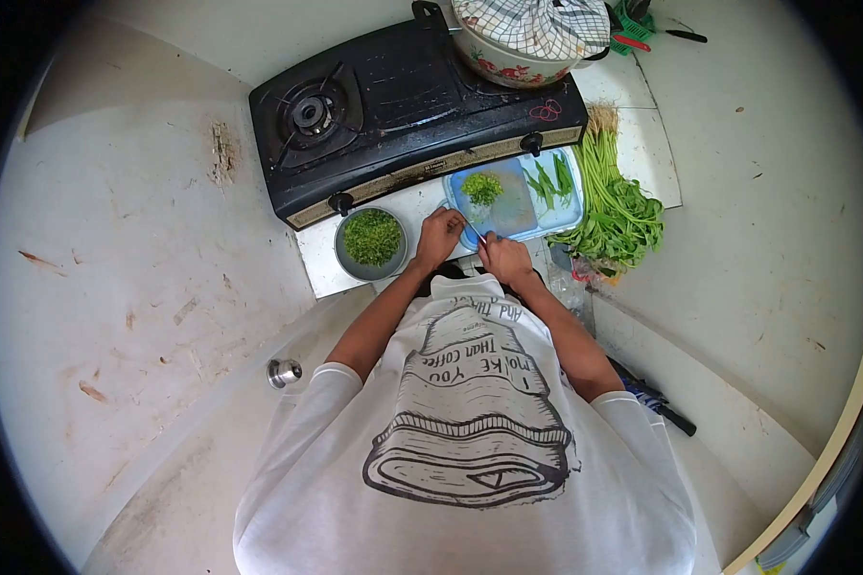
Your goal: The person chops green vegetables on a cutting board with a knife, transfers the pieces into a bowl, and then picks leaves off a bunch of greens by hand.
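Note:
My right hand (505, 257) is closed around the handle of a small knife (473, 229), its blade pointing up and left. Beside the blade's tip, the fingers of my left hand (440, 238) are curled together; what they pinch is hidden. Both hands are at the near edge of a blue tray (520, 226). A small heap of chopped greens (482, 188) lies on it, with several loose leaves (552, 182) in its right part. Left of my left hand stands a grey bowl (339, 257) full of finely chopped greens (372, 237).
Behind the tray sits a black gas stove (393, 105), bearing a large flowered pot (508, 69) covered by a checked cloth (537, 29). A bundle of leafy greens (614, 206) lies to the right. A red-handled tool (632, 43) is at the back right.

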### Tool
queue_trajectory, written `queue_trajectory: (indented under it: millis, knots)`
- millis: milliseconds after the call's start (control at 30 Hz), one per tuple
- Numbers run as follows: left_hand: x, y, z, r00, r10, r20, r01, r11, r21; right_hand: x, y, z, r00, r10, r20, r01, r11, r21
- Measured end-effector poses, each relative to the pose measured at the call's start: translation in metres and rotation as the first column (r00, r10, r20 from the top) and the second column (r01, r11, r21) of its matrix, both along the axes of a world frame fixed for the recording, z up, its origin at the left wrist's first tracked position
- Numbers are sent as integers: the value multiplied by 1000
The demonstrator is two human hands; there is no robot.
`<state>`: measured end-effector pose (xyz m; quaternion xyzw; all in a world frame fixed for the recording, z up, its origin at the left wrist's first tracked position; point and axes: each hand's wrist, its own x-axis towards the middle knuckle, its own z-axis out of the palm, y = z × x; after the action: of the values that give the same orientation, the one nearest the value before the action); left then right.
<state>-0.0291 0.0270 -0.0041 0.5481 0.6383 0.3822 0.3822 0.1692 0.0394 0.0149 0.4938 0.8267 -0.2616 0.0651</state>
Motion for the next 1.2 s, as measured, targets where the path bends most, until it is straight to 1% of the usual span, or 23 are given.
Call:
queue_trajectory:
  millis: [67, 167, 267, 367, 467, 567, 667, 767, 867, 967, 1067, 1167, 1200]
  knots:
    - [1, 1, 0, 1000, 3, 6, -3, 1000, -2, 6, -3, -5, 999, -23, -30, 24, 1000, 13]
    - [-1, 4, -1, 999, -25, -35, 26, 999, 28, 10, -3, 1, 996, -83, -29, 83, 997, 3]
    - [1, 6, -5, 999, -7, -53, 10, 998, 56, 13, -2, 0, 995, -97, -40, 97, 995, -1]
    - [2, 8, -5, 997, -5, -76, 9, 999, 47, 13, -4, 2, 995, -77, -60, 77, 997, -1]
    - [1, 6, -5, 998, -11, -57, 13, 999, 34, 12, -5, 4, 996, -62, -64, 62, 998, -3]
    - [1, 5, -5, 995, -28, -94, 32, 999, 34, 10, -5, 5, 996, -55, -75, 55, 998, 3]
    - [-2, 4, 0, 986, -86, -145, 93, 994, 49, 7, -4, 8, 997, -41, -61, 40, 999, -17]
    - [-2, 2, 4, 987, -99, -124, 113, 987, 110, 6, -5, 0, 999, -12, -37, 11, 1000, -11]
    - [-2, 0, 2, 986, -109, -126, 126, 983, 136, 1, -3, -2, 1000, -4, -25, 5, 1000, 12]
    - [-4, -3, -3, 985, -109, -134, 125, 985, 117, -5, 3, 0, 1000, 7, -9, -7, 1000, -30]
    - [-6, 0, 0, 982, -110, -155, 128, 986, 110, -3, 3, 3, 1000, -1, -7, 1, 1000, -23]
    - [-5, 3, 0, 992, -87, -96, 95, 992, 79, 6, -1, -2, 997, -45, -67, 45, 999, -2]
    - [-5, 4, 1, 990, -91, -106, 100, 992, 80, 6, -1, -2, 997, -56, -57, 55, 998, -16]
